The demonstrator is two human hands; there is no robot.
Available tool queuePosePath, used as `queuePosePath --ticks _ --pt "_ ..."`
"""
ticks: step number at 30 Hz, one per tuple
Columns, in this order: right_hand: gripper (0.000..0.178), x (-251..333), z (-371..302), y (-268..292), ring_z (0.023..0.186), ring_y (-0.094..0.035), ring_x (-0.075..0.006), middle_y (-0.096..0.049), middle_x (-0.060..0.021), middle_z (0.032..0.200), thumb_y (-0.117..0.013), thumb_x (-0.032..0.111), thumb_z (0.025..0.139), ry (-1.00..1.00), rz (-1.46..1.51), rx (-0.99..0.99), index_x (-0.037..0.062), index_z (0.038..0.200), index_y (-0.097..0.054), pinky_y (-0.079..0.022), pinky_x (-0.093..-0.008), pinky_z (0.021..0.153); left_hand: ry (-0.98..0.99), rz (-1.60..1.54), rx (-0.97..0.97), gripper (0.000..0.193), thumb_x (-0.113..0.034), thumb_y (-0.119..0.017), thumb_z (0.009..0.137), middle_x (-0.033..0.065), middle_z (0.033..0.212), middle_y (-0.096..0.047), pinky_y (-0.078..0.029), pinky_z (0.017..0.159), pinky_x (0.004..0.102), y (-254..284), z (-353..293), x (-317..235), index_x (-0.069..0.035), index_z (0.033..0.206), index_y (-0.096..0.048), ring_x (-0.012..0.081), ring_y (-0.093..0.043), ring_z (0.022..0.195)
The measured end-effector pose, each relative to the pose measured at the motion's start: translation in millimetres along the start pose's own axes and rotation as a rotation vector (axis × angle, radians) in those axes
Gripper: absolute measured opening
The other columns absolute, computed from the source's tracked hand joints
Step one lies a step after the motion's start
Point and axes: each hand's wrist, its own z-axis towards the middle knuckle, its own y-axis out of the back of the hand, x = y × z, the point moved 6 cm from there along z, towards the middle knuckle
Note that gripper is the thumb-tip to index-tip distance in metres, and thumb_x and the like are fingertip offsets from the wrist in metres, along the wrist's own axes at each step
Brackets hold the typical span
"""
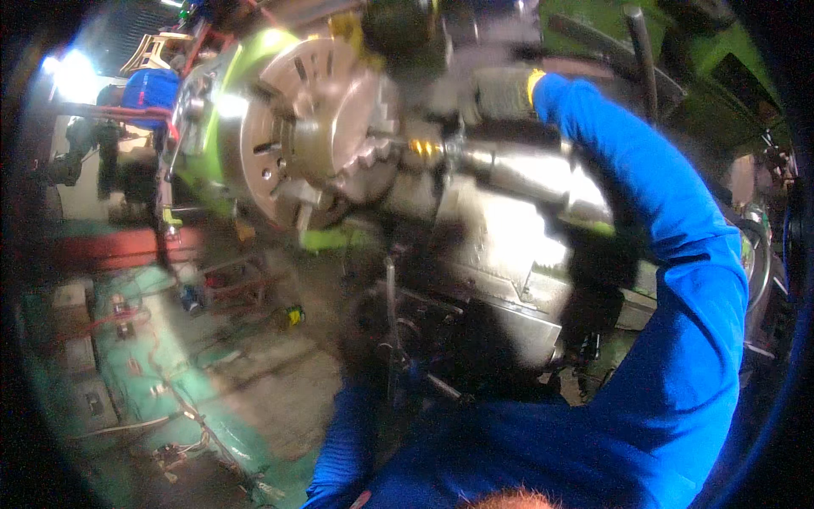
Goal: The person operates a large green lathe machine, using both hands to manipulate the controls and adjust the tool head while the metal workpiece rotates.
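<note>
A large lathe chuck [352,127] with stepped jaws sits in front of a round, slotted faceplate [263,140]. Facing it is a gold-coloured drill bit [426,148], carried by the shiny tailstock quill [526,170]. My right hand [500,93], in a grey glove with a yellow cuff, reaches over to the far side of the quill; its fingers are smeared by motion. My left arm in a blue sleeve [343,437] points up toward the levers at the machine's front. There my left hand [365,352] is lost in dark shadow, so its fingers cannot be made out.
Below the quill lies a bright metal slide [500,237]. A thin upright lever [391,288] rises near the machine's front. The green-painted floor [195,365] at left holds cables and small items. A blue object [151,97] stands beyond the green headstock [208,127].
</note>
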Motion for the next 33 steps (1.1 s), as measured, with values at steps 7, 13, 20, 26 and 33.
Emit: queuePosePath --ticks 7,13,20,26,33 --pt "0.033 -11 7 -5 0.099 -0.07 -0.0375 -0.076 -0.0164 0.107 -0.069 0.027 0.087 -0.041 -0.058 0.033 0.0086 0.113 -0.076 -0.053 -0.0482 0.088 0.046 -0.031 -0.004 0.023 -0.007 -0.068 0.093 0.0089 0.104 -0.074 -0.057 0.082 0.0345 20 16 39 -0.004 0.115 -0.071 0.0206 -0.071 0.093" --pt "0.036 -27 8 -13 0.102 -0.07 -0.0347 -0.075 -0.0167 0.109 -0.07 0.032 0.088 0.041 -0.056 -0.155 0.0102 0.116 -0.076 -0.053 -0.0451 0.093 -0.161 0.279 0.114 0.032 -0.007 -0.069 0.092 0.0134 0.116 -0.07 -0.057 0.084 0.0348 3 3 -2 -0.006 0.124 -0.067 0.0237 -0.068 0.103" --pt "0.03 55 -50 29 0.093 -0.07 -0.0352 -0.073 -0.0192 0.102 -0.068 0.019 0.091 -0.168 -0.153 -0.399 0.0048 0.117 -0.07 -0.054 -0.042 0.088 0.263 -0.103 0.27 0.042 -0.021 -0.072 0.089 0.0151 0.116 -0.07 -0.059 0.086 0.0403 -3 1 -31 -0.008 0.128 -0.064 0.0266 -0.068 0.106" --pt "0.031 114 -133 20 0.11 -0.067 -0.0222 -0.072 -0.0135 0.117 -0.068 0.014 0.094 -0.275 0.043 -0.5 -0.0024 0.12 -0.069 -0.05 -0.0344 0.097 -0.454 0.493 -0.008 0.034 -0.027 -0.072 0.09 0.0175 0.101 -0.069 -0.055 0.074 0.0436 0 3 -28 -0.006 0.117 -0.067 0.0331 -0.066 0.086" --pt "0.028 106 -188 -73 0.113 -0.064 -0.0205 -0.071 -0.0083 0.115 -0.072 0.012 0.091 -0.643 0.308 -0.482 0.0004 0.116 -0.07 -0.048 -0.0353 0.104 -0.313 0.243 0.007 0.024 -0.021 -0.074 0.091 0.0201 0.085 -0.066 -0.05 0.069 0.0453 2 6 -49 -0.001 0.101 -0.067 0.0372 -0.064 0.077"
